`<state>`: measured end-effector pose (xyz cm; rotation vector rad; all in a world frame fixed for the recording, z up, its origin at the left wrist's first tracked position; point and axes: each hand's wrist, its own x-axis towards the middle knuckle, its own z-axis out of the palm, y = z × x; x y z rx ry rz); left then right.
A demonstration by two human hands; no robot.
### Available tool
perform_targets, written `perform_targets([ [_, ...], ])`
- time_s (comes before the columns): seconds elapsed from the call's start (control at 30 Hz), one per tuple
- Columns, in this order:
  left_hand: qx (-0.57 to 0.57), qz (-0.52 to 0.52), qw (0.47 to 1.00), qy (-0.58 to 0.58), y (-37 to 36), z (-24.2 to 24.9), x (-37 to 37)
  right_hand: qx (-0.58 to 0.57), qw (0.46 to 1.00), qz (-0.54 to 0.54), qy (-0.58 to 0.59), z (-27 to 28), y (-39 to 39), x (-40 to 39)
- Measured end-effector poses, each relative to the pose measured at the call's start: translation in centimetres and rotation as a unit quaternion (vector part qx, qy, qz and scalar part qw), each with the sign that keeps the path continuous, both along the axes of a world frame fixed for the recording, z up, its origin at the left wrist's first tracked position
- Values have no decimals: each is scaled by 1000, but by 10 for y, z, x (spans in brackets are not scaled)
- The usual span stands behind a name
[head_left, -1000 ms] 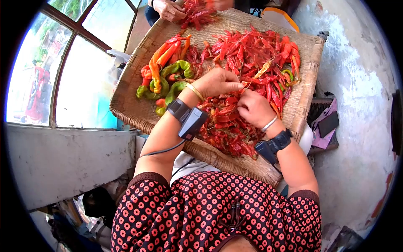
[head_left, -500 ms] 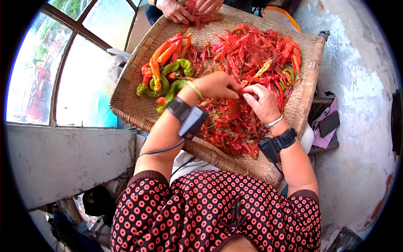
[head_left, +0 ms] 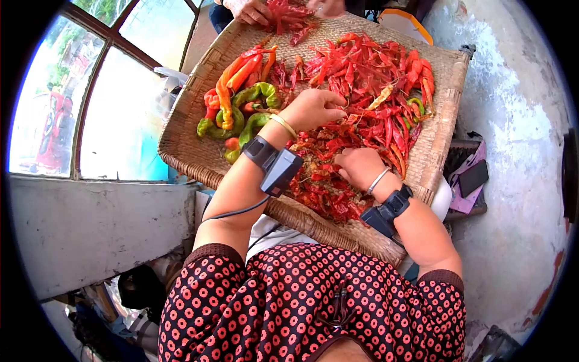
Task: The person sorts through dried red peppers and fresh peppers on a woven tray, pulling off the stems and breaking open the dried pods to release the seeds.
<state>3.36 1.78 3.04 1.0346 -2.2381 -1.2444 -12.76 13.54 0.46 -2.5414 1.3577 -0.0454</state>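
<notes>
A large woven basket tray (head_left: 431, 151) holds heaps of red chili peppers. My left hand (head_left: 312, 110) hovers at the edge of the upper heap of red chilies (head_left: 356, 66), fingers curled together; whatever they hold is hidden. Lower down, my right hand (head_left: 360, 167) has its fingers bent in over the nearer heap of crumpled red chilies (head_left: 332, 202), and its fingertips are partly hidden. Twisted green peppers (head_left: 252, 125) and long orange peppers (head_left: 224, 90) lie left of my left wrist. A pale yellow chili (head_left: 381, 96) rests on the upper heap.
Across the tray, another person's hand (head_left: 248, 11) is beside a bunch of red chilies (head_left: 286, 15), with a blurred second hand (head_left: 325, 6) near it. A window (head_left: 123, 120) is at left, a worn wall (head_left: 512, 151) at right. A dark phone-like object (head_left: 473, 178) lies on pink cloth.
My hands have parted: the left moved up and slightly left, the right down towards me. The other person's hands have moved back, and their right-side hand has come away from the chilies.
</notes>
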Motion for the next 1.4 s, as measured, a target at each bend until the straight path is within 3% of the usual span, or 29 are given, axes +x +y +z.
perform_targets([
  [0.17, 150, -24, 988, 9, -2, 8, 5, 13, 977, -62, -203, 8, -9, -16],
  [0.27, 226, -59, 968, 94, 4, 11, 7, -19, 949, -85, -302, 6, -16, -22],
  [0.33, 223, -115, 957, 144, 7, 12, 6, 254, 827, -223, -450, 19, -13, -21],
  [0.5, 332, -197, 878, 282, 2, 4, 9, 278, 788, -229, -499, 17, -16, -23],
  [0.6, 335, -118, 902, 245, 12, 10, 2, 291, 765, -223, -530, 18, -16, -25],
  [0.67, 337, -123, 906, 226, 6, 1, -1, 288, 780, -221, -510, 21, -15, -24],
  [0.77, 277, -33, 951, 133, 5, 12, 1, 217, 819, -263, -462, 19, -12, -17],
  [0.8, 243, -29, 957, 154, 2, 17, 4, 217, 819, -264, -462, 18, -12, -17],
  [0.87, 210, 103, 949, 213, -3, 31, 11, -42, 946, -147, -285, 15, -10, -15],
  [0.93, 160, 229, 896, 345, -15, 28, 15, -43, 961, -126, -243, 17, -4, -10],
  [0.97, 23, 265, 930, 255, -29, 14, 19, -25, 982, -53, -182, 10, -2, -7],
  [1.0, 22, 266, 929, 255, -27, 10, 20, -6, 993, 21, -119, 8, -1, -4],
  [1.07, -110, 209, 969, 72, -23, 1, 19, 2, 998, 39, -57, 10, 5, 4],
  [1.1, -36, 177, 983, 20, -11, 7, 13, -10, 998, 53, -16, 6, 7, 6],
  [1.2, -87, -20, 994, -66, 8, 0, -2, -19, 997, 72, 34, -3, 8, 8],
  [1.27, -134, -100, 973, -156, 17, 4, -10, -32, 994, 57, 86, -9, 8, 10],
  [1.4, -148, -144, 961, -185, 21, -6, -12, 17, 999, 31, 11, 4, 1, -2],
])
